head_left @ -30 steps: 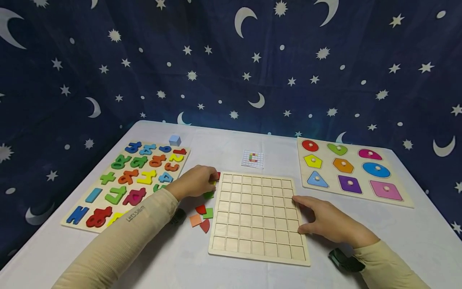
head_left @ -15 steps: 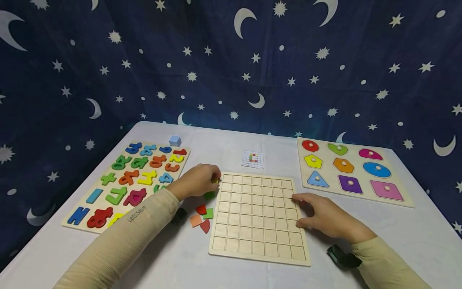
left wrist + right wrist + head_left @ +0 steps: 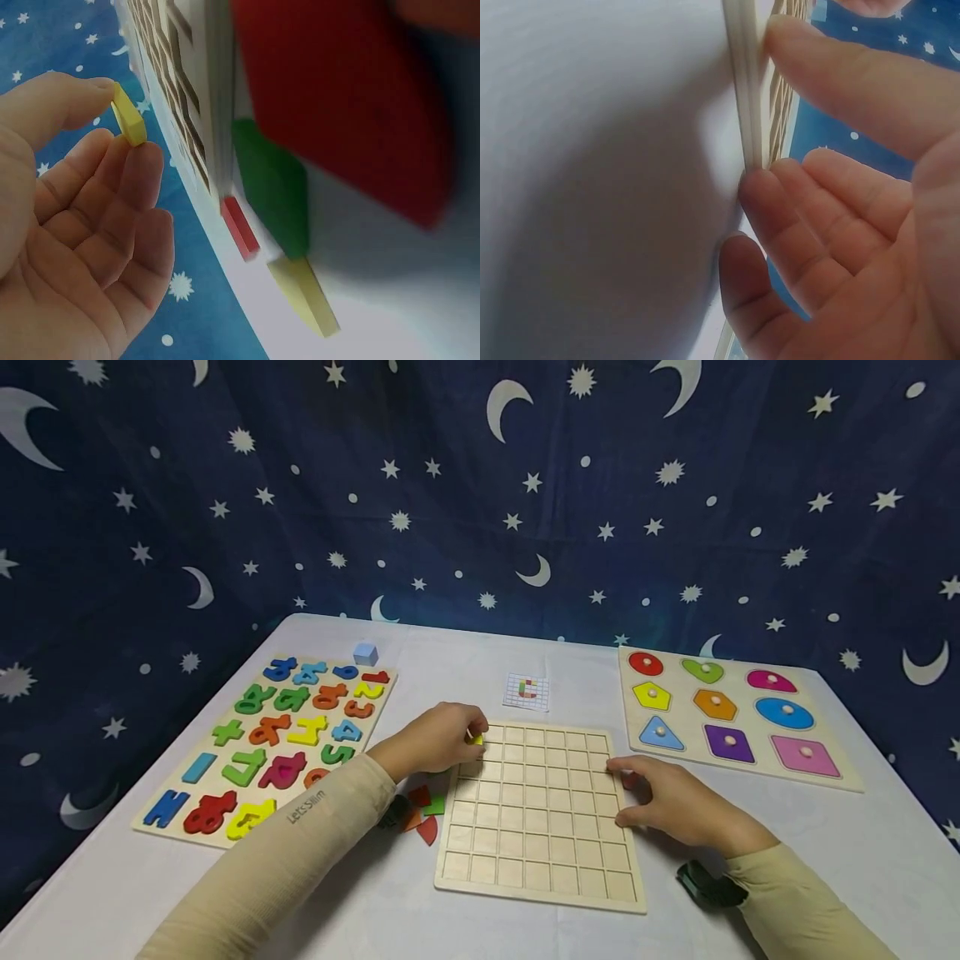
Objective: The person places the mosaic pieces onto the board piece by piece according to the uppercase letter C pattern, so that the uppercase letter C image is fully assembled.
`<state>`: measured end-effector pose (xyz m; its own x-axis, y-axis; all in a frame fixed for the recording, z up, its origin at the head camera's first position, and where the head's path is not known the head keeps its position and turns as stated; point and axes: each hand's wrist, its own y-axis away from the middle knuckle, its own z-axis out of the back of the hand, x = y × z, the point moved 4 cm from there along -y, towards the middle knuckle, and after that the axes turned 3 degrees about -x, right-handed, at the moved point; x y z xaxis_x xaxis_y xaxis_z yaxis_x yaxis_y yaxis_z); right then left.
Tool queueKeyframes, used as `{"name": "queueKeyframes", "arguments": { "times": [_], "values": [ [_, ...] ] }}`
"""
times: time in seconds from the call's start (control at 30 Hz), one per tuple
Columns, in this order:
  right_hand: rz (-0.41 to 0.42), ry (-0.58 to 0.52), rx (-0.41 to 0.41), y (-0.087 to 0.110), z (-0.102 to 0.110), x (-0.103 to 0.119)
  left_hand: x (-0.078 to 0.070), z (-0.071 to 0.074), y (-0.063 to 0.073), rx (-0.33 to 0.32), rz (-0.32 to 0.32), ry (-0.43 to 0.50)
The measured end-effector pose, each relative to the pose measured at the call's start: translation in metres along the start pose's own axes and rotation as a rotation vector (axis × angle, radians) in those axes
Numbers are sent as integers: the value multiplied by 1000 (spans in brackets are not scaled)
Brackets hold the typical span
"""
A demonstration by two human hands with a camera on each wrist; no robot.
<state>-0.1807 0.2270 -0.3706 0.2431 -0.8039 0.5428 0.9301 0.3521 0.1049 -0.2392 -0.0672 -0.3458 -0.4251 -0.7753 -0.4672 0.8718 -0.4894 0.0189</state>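
My left hand pinches a small yellow tile between thumb and fingertips, over the upper left corner of a wooden grid board. From the head view only a bit of that tile shows; whether it touches the board is unclear. Along the board's right edge, my right hand rests thumb and fingertips, spread apart. In the right wrist view the thumb lies against the board's rim. Left of the board are loose tiles: a green square, a red quarter-round tile and others partly hidden by the left wrist.
A board of raised letters and numbers lies on the left, with a blue cube behind it. A small pattern card sits beyond the grid board. At right is a knobbed shape puzzle. A starry curtain hangs behind.
My left hand has picked up the yellow tile from beside the board and carried it right, over the board's upper left corner. The right hand stays at the right edge.
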Motion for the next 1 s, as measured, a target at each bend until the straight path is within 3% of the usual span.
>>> {"name": "queueKeyframes", "arguments": {
  "times": [0.43, 1.0],
  "values": [
    [20, -12, -8, 2, 0, -1, -20, -18, -19, 29, -89, -42],
    [26, 5, 6, 2, 0, 1, -39, -22, -30, 46, -88, -111]
  ]
}}
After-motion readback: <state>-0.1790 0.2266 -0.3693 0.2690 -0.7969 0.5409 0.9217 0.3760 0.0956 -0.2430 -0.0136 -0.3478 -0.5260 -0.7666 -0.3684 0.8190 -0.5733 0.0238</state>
